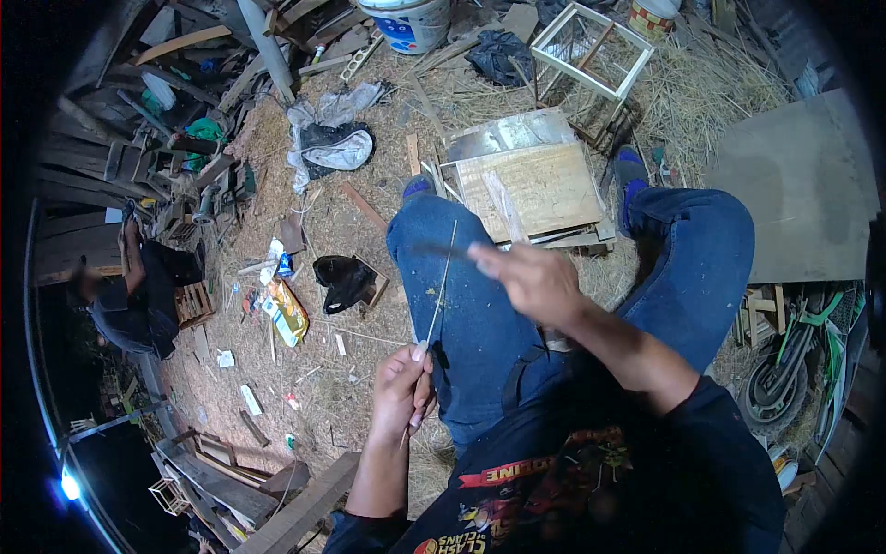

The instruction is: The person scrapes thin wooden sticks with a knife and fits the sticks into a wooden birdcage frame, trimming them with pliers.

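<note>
By the left hand's (395,392) fingers (407,367) the thin stick (440,295) is being pinched low, above the leg (475,323), while a blurred blade (437,249) is being gripped near its top by the right hand's (537,283) curled fingers, control presumably being helped by light, shallow strokes angled clear of the leg.

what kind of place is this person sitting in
Likely a rustic woodworking shed: scrap wood piled up, a bare wooden frame, and shavings or straw strewn over the ground.
</note>
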Demonstrator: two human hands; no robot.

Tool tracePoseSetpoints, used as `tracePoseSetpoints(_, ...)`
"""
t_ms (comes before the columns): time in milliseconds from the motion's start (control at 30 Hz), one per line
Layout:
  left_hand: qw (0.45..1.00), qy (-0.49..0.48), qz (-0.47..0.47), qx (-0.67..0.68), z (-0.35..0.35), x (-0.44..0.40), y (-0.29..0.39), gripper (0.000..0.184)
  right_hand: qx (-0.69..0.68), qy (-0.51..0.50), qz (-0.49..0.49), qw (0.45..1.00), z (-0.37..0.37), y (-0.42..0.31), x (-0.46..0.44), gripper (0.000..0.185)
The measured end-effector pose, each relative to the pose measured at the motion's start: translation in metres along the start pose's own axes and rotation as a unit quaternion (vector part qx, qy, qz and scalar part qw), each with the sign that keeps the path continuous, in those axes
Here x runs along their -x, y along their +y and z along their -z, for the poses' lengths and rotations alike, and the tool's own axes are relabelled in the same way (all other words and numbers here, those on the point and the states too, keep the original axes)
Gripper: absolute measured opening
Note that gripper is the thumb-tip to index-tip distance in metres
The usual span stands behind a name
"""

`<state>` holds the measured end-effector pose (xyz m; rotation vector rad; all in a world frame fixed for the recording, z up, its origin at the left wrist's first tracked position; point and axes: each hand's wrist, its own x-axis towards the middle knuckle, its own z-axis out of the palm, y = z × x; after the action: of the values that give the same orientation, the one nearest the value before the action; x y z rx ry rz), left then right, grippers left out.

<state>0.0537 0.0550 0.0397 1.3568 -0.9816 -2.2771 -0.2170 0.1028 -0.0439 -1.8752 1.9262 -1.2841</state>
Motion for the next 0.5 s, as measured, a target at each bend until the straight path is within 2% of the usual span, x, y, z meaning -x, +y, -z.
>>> tracePoseSetpoints(67,1.0,0.005,0.0,-0.016,-0.004,0.003,0.001,0.029,0.037,-0.042,-0.182,0.982,-0.01,0.03,-0.005,0.038)
tracePoseSetpoints(100,0.999,0.01,-0.004,-0.033,-0.005,0.003,0.004,0.029,0.032,0.028,-0.109,0.993,-0.006,0.032,-0.014,0.039)
tracePoseSetpoints(133,0.999,0.01,-0.004,-0.035,-0.004,0.003,0.005,0.029,0.031,0.029,-0.11,0.993,-0.003,0.024,-0.013,0.039)
tracePoseSetpoints(200,0.997,0.02,-0.011,-0.077,-0.002,0.003,0.002,0.031,0.052,-0.037,-0.088,0.994,0.007,-0.003,-0.005,0.039)
tracePoseSetpoints(233,0.997,0.019,-0.011,-0.075,-0.003,0.002,0.002,0.031,0.019,-0.027,-0.045,0.998,0.003,-0.002,0.0,0.04)
tracePoseSetpoints(300,0.99,0.024,-0.016,-0.138,-0.005,0.004,0.004,0.031,0.033,-0.025,-0.058,0.997,-0.003,0.001,-0.001,0.038)
tracePoseSetpoints(400,0.991,0.038,-0.034,-0.123,-0.001,0.008,0.001,0.032,0.054,-0.023,-0.102,0.993,0.0,0.003,-0.005,0.039)
tracePoseSetpoints(467,0.99,0.037,-0.035,-0.132,0.002,0.008,0.001,0.031,-0.015,0.022,-0.191,0.981,-0.006,0.029,0.001,0.033)
tracePoseSetpoints(500,0.989,0.036,-0.033,-0.14,0.002,0.008,0.001,0.031,-0.011,0.125,-0.129,0.984,-0.017,0.041,0.003,0.034)
